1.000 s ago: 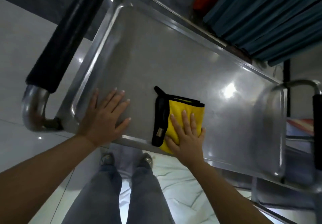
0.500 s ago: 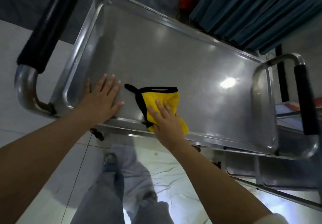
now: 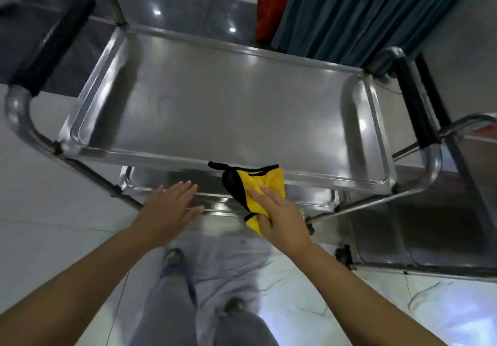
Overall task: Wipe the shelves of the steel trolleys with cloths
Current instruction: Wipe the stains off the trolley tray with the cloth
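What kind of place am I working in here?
Probably a clinic or hospital room: steel trolley with black-gripped handles, teal pleated curtain, glossy tiled floor. The right hand holds a yellow cloth.

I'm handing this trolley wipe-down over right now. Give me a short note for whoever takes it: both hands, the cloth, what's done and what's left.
Left hand: open, flat, empty, over the near edge of the lower shelf.
Right hand: gripping the yellow cloth, bunched, just off the near rim of the top shelf.
Top shelf is bare steel; whether it is fully clean cannot be told from the glare.
Left, by the look of it: the lower shelf, then the second trolley at right.
Suggested next move: lower the cloth onto the lower shelf and wipe.
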